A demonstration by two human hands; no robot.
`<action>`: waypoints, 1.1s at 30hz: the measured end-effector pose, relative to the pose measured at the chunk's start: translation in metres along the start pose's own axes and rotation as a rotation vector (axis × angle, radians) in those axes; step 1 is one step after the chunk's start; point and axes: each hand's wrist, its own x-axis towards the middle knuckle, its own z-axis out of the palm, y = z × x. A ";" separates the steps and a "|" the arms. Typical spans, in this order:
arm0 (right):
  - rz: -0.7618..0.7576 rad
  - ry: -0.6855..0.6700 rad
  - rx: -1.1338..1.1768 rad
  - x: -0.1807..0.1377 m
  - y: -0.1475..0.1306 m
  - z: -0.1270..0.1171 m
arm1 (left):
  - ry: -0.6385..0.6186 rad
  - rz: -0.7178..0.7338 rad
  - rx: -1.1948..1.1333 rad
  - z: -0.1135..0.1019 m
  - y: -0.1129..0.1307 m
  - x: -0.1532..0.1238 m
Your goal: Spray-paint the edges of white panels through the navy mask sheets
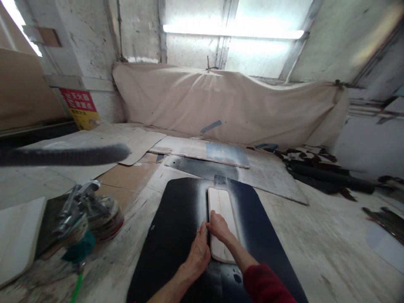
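A pale wooden board [221, 206] with rounded corners lies on a large black mat [176, 227] in front of me. My right hand [219, 227] rests flat on top of the board near its middle, fingers stretched forward. My left hand [198, 252] presses against the board's left edge, its fingers curled along the side. A red sleeve [265, 284] covers my right forearm.
A metal spray gun [75, 210] with a green hose sits at the left beside a round disc. A white panel [17, 237] lies at far left. A dark hose [63, 155] crosses the upper left. Flat boards [205, 151] and black scraps [318, 168] lie beyond, under a beige cloth [227, 105].
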 end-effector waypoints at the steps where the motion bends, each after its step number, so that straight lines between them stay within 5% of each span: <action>1: -0.003 -0.001 -0.007 0.000 0.000 0.001 | 0.005 -0.011 0.025 0.000 0.001 0.001; 17: -0.152 -0.045 -0.092 -0.003 0.016 -0.001 | -0.049 -0.103 0.093 -0.013 0.016 0.002; 27: -0.220 -0.086 -0.091 -0.017 0.026 -0.004 | -0.057 0.013 0.070 -0.013 0.010 -0.001; 33: -0.243 -0.077 -0.110 -0.020 0.024 -0.004 | 0.007 0.019 0.073 -0.038 0.045 -0.012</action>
